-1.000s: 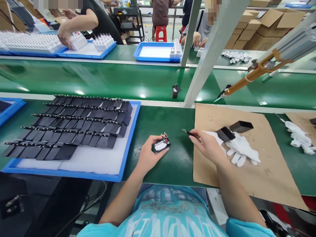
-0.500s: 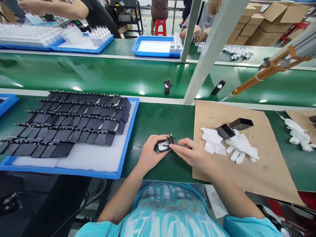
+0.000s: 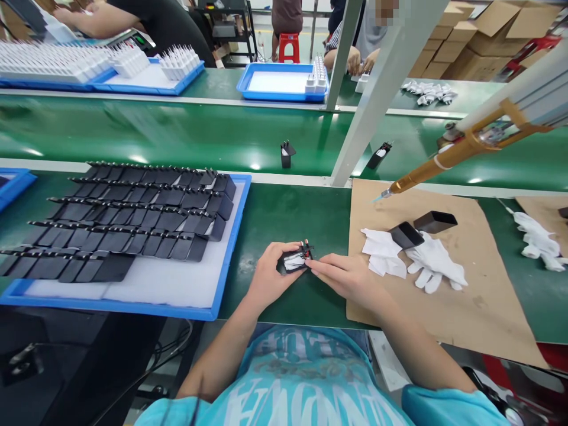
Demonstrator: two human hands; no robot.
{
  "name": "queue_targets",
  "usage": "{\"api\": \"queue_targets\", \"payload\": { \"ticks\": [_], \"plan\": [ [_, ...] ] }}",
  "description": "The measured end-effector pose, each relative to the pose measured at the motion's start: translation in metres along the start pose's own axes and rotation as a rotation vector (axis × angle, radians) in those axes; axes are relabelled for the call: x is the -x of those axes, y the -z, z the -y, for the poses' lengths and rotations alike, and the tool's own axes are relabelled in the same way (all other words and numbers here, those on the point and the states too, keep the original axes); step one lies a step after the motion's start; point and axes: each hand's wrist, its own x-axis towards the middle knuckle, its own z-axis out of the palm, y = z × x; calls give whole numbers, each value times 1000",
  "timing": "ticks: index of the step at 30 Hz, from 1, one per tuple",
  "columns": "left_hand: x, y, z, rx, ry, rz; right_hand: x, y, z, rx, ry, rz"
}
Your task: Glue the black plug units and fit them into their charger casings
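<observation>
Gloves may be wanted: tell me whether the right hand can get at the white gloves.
Probably yes: the white gloves lie on the cardboard beside the right hand, nothing between, though it touches the part the left hand holds.

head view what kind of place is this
Probably an electronics assembly line in a factory: a long green conveyor belt, a blue tray of identical black casings, and the left hand holding one small wired part.
</observation>
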Motion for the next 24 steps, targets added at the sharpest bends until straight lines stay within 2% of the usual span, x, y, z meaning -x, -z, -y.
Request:
{"api": "queue_targets", "payload": {
  "ticks": [13, 24],
  "plan": [
    [-1, 0, -2, -28, -47, 12, 2, -2, -1, 26, 22, 28],
    [0, 3, 0, 40, 90, 62, -2, 6, -4, 58, 66, 43]
  ]
}}
